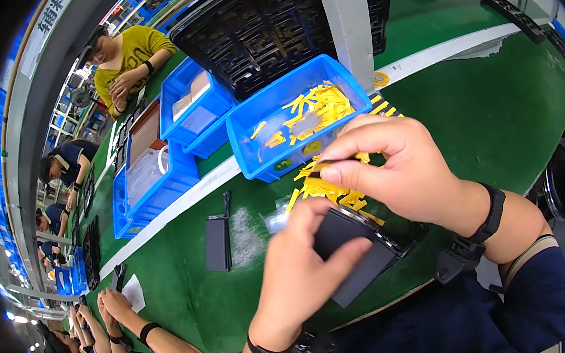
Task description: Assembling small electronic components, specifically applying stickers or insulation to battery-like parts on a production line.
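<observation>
My left hand (pixel 294 267) is wrapped round a black rectangular device (pixel 370 270), thumb across its flat face. The device is tilted above the green table, and small metallic parts show along its upper edge. Just above that edge, my right hand (pixel 401 168) has thumb and forefinger pinched on a thin, dark-edged piece too small to name. Loose yellow strips (pixel 318 190) lie heaped on the table behind the device, partly hidden by both hands. Farther back, a blue bin (pixel 248 158) contains more yellow strips (pixel 325 108).
A second black device (pixel 217 244) with a short cable lies at left, beside whitish scattered residue (pixel 246 238). Blue bins (pixel 193 168) stand farther left. A black moulded tray (pixel 255 33) leans behind, next to a grey post (pixel 347 20). Co-workers sit at left; one's forearm (pixel 159 341) is close by.
</observation>
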`<act>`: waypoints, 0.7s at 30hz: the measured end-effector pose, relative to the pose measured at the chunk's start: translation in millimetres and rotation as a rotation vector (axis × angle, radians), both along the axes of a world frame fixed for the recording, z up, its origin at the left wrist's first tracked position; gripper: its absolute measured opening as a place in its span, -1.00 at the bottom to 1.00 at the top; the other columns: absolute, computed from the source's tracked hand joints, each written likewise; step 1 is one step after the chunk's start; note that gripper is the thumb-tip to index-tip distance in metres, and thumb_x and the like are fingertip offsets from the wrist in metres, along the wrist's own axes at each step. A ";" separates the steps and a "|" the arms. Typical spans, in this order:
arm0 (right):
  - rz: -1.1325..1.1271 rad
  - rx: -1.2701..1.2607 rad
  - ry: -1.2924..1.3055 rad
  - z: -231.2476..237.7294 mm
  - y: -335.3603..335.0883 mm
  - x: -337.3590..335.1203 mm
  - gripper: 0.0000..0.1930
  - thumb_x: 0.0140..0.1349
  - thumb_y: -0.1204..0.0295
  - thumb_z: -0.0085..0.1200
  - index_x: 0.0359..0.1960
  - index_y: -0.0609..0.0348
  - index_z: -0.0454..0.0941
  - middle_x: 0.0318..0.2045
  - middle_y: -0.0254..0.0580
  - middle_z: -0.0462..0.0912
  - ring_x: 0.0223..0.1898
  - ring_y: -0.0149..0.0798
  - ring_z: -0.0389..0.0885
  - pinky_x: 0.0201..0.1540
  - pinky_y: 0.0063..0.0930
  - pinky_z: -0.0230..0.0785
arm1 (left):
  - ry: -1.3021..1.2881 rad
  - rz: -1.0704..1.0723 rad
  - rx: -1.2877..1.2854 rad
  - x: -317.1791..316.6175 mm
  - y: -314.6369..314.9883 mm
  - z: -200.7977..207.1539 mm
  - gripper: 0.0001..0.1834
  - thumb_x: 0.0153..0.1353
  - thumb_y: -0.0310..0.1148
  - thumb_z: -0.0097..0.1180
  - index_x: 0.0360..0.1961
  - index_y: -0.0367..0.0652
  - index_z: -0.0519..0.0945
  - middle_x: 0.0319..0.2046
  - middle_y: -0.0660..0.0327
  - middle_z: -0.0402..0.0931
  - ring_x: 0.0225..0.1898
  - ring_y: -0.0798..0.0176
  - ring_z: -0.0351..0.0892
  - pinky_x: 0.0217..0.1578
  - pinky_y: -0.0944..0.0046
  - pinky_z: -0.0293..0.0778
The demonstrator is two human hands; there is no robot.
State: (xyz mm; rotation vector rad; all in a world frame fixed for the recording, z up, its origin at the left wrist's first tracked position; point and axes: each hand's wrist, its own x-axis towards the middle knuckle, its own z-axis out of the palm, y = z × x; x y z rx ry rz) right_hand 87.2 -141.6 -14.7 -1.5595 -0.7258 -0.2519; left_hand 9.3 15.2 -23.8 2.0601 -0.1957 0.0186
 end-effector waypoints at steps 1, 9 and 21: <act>0.009 -0.041 0.026 0.8 -0.8 -3.8 -0.88 0.00 0.49 0.18 -0.42 0.28 0.61 -0.48 -0.15 0.63 -0.43 -0.28 0.59 -0.34 -0.48 0.41 | 0.038 0.022 -0.135 1.3 3.9 -0.6 -0.58 -0.01 -0.42 0.28 -0.14 -0.25 0.39 -0.38 0.09 0.59 -0.35 0.28 0.58 -0.31 0.36 0.45; -0.013 -0.105 -0.016 -6.7 3.3 -6.5 -0.89 -0.05 0.48 0.21 -0.48 0.24 0.62 -0.54 -0.20 0.61 -0.45 -0.24 0.54 -0.37 -0.42 0.37 | 0.073 0.089 -0.472 4.9 4.5 -0.2 -0.73 0.20 -0.52 0.07 -0.07 -0.31 0.43 -0.36 0.27 0.58 -0.32 0.55 0.46 -0.27 0.53 0.36; -0.222 -0.279 -0.430 -8.0 7.2 -10.3 -0.86 -0.18 0.55 0.26 -0.52 0.14 0.58 -0.51 -0.30 0.56 -0.34 -0.22 0.57 0.04 -0.12 0.32 | 0.020 0.105 -0.460 6.3 3.9 -2.4 -0.76 0.19 -0.54 0.07 -0.10 -0.31 0.44 -0.40 0.28 0.57 -0.35 0.54 0.46 -0.30 0.52 0.36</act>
